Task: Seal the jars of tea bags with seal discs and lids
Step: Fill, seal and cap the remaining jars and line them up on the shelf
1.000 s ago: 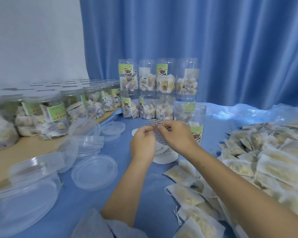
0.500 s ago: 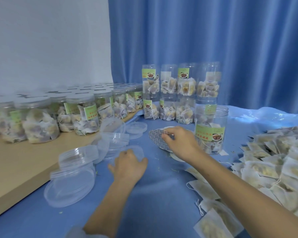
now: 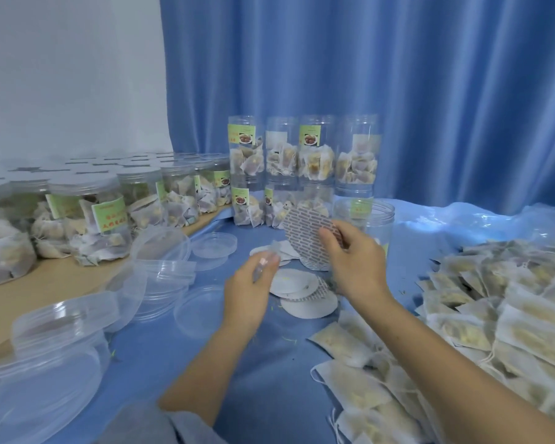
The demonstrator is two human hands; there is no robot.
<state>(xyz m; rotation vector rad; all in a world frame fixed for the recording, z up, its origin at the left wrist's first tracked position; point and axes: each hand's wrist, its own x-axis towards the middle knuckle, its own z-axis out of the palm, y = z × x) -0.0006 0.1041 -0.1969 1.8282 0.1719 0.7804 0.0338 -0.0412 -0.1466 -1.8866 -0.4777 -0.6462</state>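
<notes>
Right hand (image 3: 354, 261) pinches a patterned seal disc (image 3: 308, 233), held tilted in the air just in front of the open jar (image 3: 367, 219). Left hand (image 3: 249, 285) grips a clear lid (image 3: 265, 261), blurred, raised above the blue cloth (image 3: 269, 354). Loose seal discs (image 3: 302, 299) lie between the hands. Spare lids (image 3: 161, 270) left, tea bags (image 3: 507, 315) heaped right, capped jars (image 3: 93, 219) on the wooden board (image 3: 29, 299).
</notes>
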